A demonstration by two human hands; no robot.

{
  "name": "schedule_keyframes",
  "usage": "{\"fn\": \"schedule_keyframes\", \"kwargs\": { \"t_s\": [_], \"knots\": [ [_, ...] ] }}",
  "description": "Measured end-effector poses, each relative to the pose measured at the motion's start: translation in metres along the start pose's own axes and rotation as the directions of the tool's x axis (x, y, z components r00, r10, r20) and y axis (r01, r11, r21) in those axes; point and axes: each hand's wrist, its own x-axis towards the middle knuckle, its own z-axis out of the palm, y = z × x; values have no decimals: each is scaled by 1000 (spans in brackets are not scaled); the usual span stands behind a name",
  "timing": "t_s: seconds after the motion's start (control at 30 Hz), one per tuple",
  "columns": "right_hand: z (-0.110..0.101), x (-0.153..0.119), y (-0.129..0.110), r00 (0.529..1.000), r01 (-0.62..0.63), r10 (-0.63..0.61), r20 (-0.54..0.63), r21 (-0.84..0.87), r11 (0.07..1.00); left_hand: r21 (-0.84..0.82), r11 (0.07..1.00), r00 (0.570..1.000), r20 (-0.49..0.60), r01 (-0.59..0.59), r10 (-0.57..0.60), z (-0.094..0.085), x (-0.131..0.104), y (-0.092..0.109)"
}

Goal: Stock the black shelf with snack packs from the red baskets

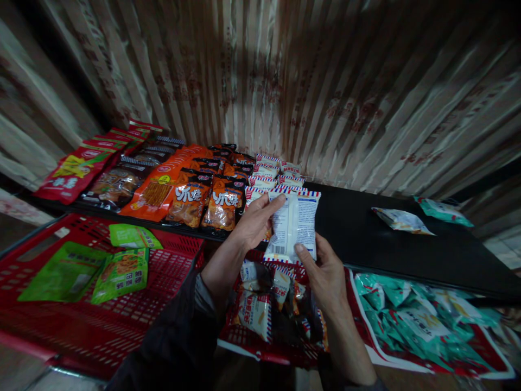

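Between my two hands is a white snack bag point(293, 225) with red and blue striped ends, its printed back turned toward me. My left hand point(255, 220) pinches its upper left part, and my right hand point(323, 266) grips its lower right corner with the thumb on top. Just behind it, similar striped snack bags point(264, 169) stand in rows on the black shelf point(345, 217). Below my hands, a red basket point(240, 339) contains more striped bags point(254, 314) and some dark packets.
Orange-and-black bags point(223, 201), orange packets point(157, 190), dark packets point(118, 182) and red bags point(77, 168) line the shelf's left. A white bag point(401, 221) and a teal bag point(443, 210) lie at right. Red baskets hold green pouches point(122, 274) and teal bags point(423, 323). Curtain point(260, 81) behind.
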Motion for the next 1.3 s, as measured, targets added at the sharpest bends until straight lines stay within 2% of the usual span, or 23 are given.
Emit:
{"fn": "schedule_keyframes", "kwargs": {
  "t_s": [0.17,0.27,0.43,0.9,1.1,1.3],
  "knots": [
    [-4,3,3,999,6,-5,-53,8,1000,111,986,974,177,124,-142,-1,-7,0],
    [-5,5,4,998,13,-12,-55,26,1000,142,980,952,252,140,-173,-4,-7,-2],
    [-7,6,8,998,3,1,-63,67,998,186,974,942,284,131,-181,-11,-5,-6],
    [-10,8,10,998,47,-48,-51,-16,999,201,976,953,270,84,-137,-11,-4,-13],
    [-21,15,11,975,23,-6,-224,73,997,229,964,913,349,136,-212,-11,-5,-21],
    [-29,18,9,975,49,-40,-220,36,998,283,950,870,426,134,-250,-10,-7,-23]
  ]
}}
